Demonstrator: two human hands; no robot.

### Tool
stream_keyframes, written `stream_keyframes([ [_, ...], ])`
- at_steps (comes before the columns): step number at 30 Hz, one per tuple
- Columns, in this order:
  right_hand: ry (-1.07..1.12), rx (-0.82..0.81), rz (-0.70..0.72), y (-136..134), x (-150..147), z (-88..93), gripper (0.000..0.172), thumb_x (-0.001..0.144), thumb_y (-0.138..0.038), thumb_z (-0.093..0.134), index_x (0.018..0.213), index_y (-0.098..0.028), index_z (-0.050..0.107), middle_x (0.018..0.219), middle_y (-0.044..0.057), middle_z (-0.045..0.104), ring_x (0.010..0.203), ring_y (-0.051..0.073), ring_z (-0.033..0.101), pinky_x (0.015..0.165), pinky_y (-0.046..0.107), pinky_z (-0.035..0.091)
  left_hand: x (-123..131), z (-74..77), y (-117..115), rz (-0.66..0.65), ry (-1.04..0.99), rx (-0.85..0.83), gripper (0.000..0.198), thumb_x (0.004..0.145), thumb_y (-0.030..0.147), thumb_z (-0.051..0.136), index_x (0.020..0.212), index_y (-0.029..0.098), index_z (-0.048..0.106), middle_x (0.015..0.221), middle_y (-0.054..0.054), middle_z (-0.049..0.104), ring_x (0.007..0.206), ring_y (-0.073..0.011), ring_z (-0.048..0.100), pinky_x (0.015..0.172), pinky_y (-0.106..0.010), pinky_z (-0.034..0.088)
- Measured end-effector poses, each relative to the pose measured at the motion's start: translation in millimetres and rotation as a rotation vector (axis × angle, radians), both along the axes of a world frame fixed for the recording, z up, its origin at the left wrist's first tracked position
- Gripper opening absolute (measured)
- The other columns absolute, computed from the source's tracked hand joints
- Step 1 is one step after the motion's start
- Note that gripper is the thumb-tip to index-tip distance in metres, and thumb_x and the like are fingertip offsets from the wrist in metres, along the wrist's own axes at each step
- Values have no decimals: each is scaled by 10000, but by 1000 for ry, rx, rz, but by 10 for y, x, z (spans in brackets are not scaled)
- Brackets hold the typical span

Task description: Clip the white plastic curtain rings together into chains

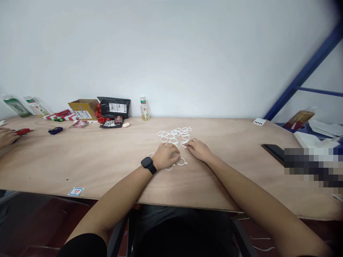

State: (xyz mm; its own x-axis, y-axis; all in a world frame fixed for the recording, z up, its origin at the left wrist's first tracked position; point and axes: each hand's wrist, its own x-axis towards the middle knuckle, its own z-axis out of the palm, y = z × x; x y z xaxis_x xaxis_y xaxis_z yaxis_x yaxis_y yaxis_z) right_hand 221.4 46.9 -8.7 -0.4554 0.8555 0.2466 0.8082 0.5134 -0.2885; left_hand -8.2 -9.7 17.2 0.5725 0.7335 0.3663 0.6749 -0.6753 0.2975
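Note:
Several thin white plastic rings (164, 139), each with a small knob, lie in a loose cluster on the wooden table. My right hand (197, 149) is closed in a pinch at the right side of the cluster, its fingertips on one white ring (183, 143). My left hand (166, 155), with a black watch on the wrist, rests low over the near rings, fingers curled; what they hold, if anything, is hidden. Close beside its fingers lies another white ring (182, 162). More rings are partly covered under this hand.
Along the wall stand a small bottle (145, 109), a black parcel bag (114, 107) and an open cardboard box (83, 109). Another person's hand (8, 137) is at the far left, by a red object. A dark phone-like slab (273, 151) lies on the right.

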Motion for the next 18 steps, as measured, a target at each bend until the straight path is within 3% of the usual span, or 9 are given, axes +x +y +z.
stream_keyframes([
  [5,139,13,14,-79,-63,4,146,897,-287,540,931,-214,662,1038,66,593,929,182,579,831,290,441,-34,-35,45,95,-14,-14,226,861,397,585,999,251,689,1030,-31,693,1015,-225,604,946,-400,404],
  [11,432,-7,-9,-138,-170,44,140,901,-270,479,852,-192,585,831,30,622,781,174,569,734,296,444,-25,-71,74,167,-80,3,205,857,352,619,1018,246,688,1026,-27,710,998,-218,619,928,-393,418],
  [15,630,-39,45,-264,-244,92,183,896,-326,518,992,-194,601,842,24,644,738,160,587,675,280,466,-24,-89,108,128,-195,66,231,862,353,633,1049,227,683,979,-35,727,935,-201,639,873,-360,444],
  [18,653,-18,151,-391,-313,138,284,907,-337,529,1155,-217,597,936,39,681,805,166,628,715,290,491,-21,-81,109,76,-257,134,170,864,353,639,942,218,709,902,-34,738,857,-186,651,827,-342,448],
])
